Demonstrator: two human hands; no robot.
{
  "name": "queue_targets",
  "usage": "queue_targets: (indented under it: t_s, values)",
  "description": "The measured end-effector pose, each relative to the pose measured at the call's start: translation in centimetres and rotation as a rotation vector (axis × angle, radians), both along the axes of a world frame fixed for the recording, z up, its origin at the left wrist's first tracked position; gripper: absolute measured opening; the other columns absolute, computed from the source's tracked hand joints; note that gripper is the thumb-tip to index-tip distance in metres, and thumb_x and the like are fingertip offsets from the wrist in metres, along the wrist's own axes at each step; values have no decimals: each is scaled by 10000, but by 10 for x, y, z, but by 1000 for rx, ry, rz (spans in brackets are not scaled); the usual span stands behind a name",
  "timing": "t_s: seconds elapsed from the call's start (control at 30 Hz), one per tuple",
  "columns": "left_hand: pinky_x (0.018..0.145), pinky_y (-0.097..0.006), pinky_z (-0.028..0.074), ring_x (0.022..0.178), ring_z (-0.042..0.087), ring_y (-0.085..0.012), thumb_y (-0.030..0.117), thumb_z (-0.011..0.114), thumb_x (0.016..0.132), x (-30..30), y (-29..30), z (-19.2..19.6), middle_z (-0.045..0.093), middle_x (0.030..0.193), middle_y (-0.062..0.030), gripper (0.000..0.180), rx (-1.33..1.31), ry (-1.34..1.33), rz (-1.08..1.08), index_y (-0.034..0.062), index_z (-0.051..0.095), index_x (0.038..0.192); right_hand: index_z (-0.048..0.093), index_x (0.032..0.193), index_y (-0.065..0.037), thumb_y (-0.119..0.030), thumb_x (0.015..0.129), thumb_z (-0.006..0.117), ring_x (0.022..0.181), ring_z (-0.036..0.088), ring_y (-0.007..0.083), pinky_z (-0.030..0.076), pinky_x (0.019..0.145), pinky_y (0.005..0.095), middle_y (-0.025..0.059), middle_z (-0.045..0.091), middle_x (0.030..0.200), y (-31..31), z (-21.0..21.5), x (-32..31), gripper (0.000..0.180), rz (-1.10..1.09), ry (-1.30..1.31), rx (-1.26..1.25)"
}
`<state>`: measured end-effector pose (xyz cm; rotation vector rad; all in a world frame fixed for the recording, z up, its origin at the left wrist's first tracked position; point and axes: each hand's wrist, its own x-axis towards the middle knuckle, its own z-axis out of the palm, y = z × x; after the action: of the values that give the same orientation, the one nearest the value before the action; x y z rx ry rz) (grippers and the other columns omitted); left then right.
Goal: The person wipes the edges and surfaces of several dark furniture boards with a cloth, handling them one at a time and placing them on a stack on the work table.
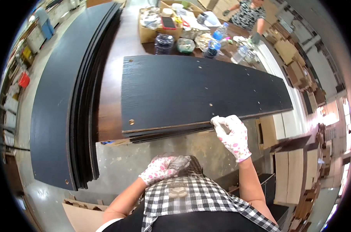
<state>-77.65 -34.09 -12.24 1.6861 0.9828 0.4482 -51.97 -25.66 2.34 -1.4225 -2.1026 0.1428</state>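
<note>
With the fingers of the right hand, in a spotted white glove, curled at the near long edge of the black panel, a little to the right of its middle. With thumb and forefinger bent toward each other, only a narrow gap between. Not possible to tell a firm pinch on the edge from a light touch. Outward from these fingers, away from the body and to both sides: the black panel, lying flat, with its long axis running left to right across the person's front. Of both hands, clearly nearer to the panel: the right one. On the body side of the panel, well apart from it, the left hand, closed around a grey crumpled piece, too blurred to name surely. Directly under the panel, more dark boards. To its left, past a strip of brown bench, a stack of long boards. Behind the panel, plastic bottles and an open carton. Beyond its far right part, a co-worker in dark gloves.
</note>
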Motion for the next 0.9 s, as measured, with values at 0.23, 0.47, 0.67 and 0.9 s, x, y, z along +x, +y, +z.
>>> queue_targets:
  t_s: [0.23, 0.47, 0.67, 0.9]
  values:
    - [1089, -439, 445, 1252, 576, -344, 417, 717, 818, 59, 29, 20, 601, 1375, -161, 615, 162, -17, -110, 90, 628, 1332, 687, 990, -163, -225, 851, 647, 747, 579, 253, 504, 654, 401, 80, 586, 815, 4, -15, 13, 158, 43, -56, 54]
    - [1021, -397, 509, 1162, 656, -300, 308, 841, 746, 140, 50, 22, 686, 1259, -137, 601, 7, -338, 29, 75, 670, 1274, 766, 983, -192, -197, 770, 739, 830, 631, 288, 542, 731, 419, 78, 615, 836, 27, -17, 192, 215, -257, -60, 25]
    - [968, -394, 533, 1092, 689, -293, 256, 838, 728, 273, 92, 80, 716, 1204, -112, 497, 391, -320, 92, 100, 741, 1190, 758, 957, -187, -178, 750, 745, 812, 634, 293, 540, 723, 417, 81, 614, 831, 67, -23, 366, 208, -384, -113, 64]
    - [994, -421, 510, 1136, 662, -307, 265, 829, 691, 444, 145, 142, 704, 1235, -111, 549, 537, -237, 86, 99, 745, 1208, 753, 953, -142, -179, 741, 759, 878, 652, 308, 538, 770, 422, 103, 651, 891, 116, -21, 594, 215, -495, -192, 44]
